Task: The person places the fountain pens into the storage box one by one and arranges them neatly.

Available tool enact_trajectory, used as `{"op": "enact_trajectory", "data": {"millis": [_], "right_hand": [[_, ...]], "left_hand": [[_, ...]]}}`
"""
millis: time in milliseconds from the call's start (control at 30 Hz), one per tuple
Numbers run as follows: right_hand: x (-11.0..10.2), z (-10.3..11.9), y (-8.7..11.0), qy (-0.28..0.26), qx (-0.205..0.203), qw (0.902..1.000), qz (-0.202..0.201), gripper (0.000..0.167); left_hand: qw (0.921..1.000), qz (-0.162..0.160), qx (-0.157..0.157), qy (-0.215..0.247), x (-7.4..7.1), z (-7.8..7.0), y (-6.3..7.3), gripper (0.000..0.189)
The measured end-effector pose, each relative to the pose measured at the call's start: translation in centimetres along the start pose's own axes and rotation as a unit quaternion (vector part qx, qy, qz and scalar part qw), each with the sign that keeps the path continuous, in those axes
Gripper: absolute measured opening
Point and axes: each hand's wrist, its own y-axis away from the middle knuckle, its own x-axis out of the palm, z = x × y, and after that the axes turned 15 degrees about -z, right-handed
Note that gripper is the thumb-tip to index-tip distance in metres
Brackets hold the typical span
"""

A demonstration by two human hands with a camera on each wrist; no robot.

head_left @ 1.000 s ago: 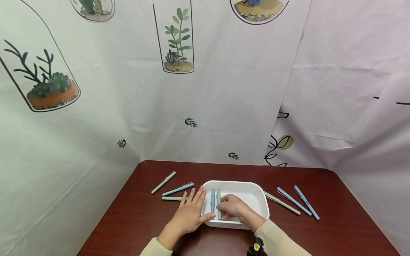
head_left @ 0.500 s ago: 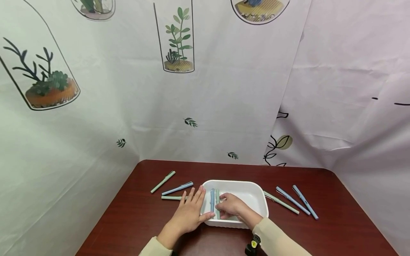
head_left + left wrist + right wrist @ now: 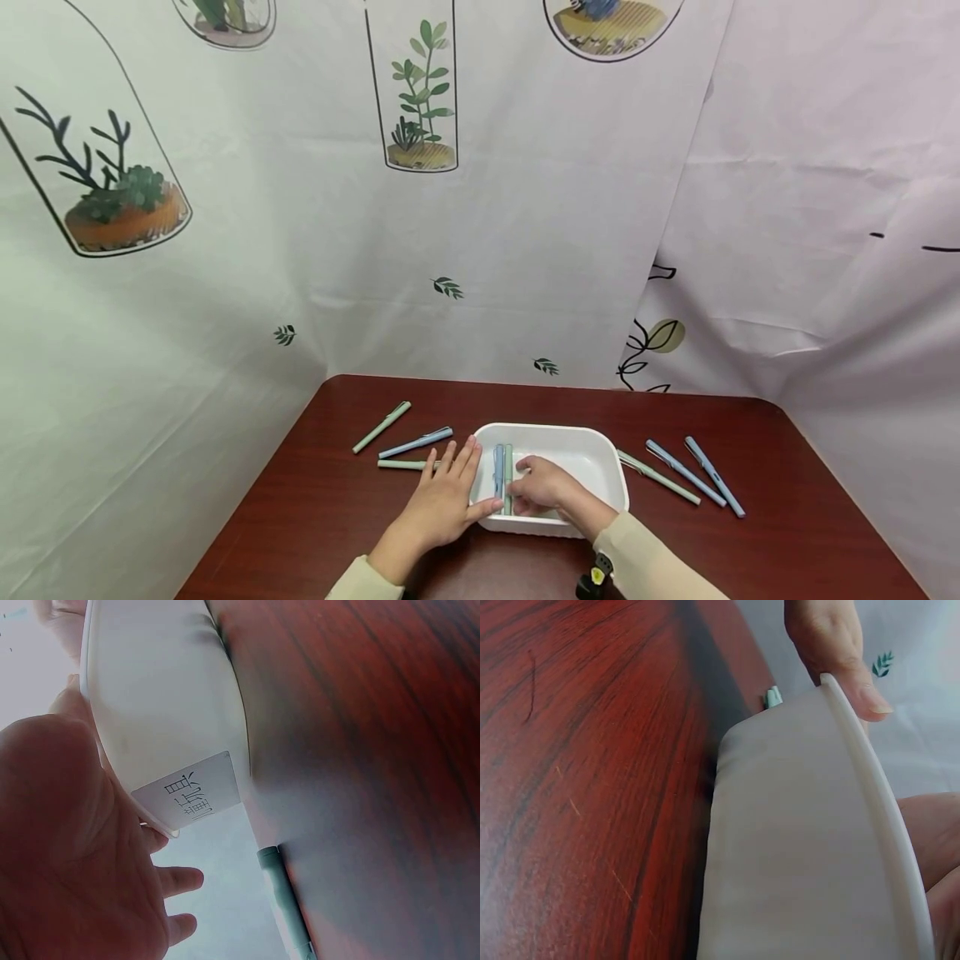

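In the head view, my left hand (image 3: 441, 498) rests against the left end of the white tray (image 3: 570, 432), fingers spread and thumb over the front rim. A blue pen (image 3: 498, 467) and a green pen (image 3: 508, 458) lie side by side inside, along the tray's left end. My right hand (image 3: 546, 485) reaches over the front rim, its fingertips at the green pen's right side with a gap between the upper finger and those below. In the left wrist view the left palm (image 3: 67, 847) is against the tray wall; the right wrist view hides the right fingertips behind the tray.
Left of the tray lie a green pen (image 3: 382, 427), a blue pen (image 3: 416, 442) and another green pen (image 3: 401, 464), partly behind the left fingers. On the right are a green pen (image 3: 660, 477) and two blue pens (image 3: 686, 472). A printed cloth (image 3: 525, 250) hangs behind the table (image 3: 300, 500).
The green pen in the tray has shifted left until it lies close beside the blue pen. My right fingers have parted slightly from it; the left hand stays put.
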Motion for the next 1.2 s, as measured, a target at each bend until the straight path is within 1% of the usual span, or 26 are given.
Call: {"op": "enact_trajectory", "data": {"millis": [300, 500, 700, 833, 1033, 1200], "right_hand": [[-1.5, 0.1, 0.5, 0.01, -0.013, 0.9999, -0.005, 0.058], [-3.0, 0.5, 0.9, 0.001, -0.02, 0.9998, -0.01, 0.06], [-4.9, 1.0, 1.5, 0.0, -0.043, 0.9988, -0.023, 0.057], [-6.3, 1.2, 1.8, 0.005, -0.049, 0.9981, -0.037, 0.054], [-8.7, 1.2, 2.1, -0.013, -0.058, 0.9963, -0.061, 0.047], [-10.5, 1.0, 2.3, -0.02, -0.06, 0.9953, -0.072, 0.045]], "left_hand": [[0.9996, 0.022, -0.015, -0.005, -0.6, -0.4, -0.2, 0.087], [0.9995, 0.024, -0.016, -0.015, -0.7, -0.4, -0.2, 0.089], [0.9995, 0.022, -0.017, -0.012, -0.6, -0.4, -0.2, 0.09], [0.9995, 0.022, -0.017, -0.01, -0.5, -0.5, -0.2, 0.089], [0.9996, 0.022, -0.017, -0.009, -0.4, -0.5, -0.1, 0.09], [0.9995, 0.025, -0.019, -0.007, -0.5, -0.6, -0.1, 0.089]]}}
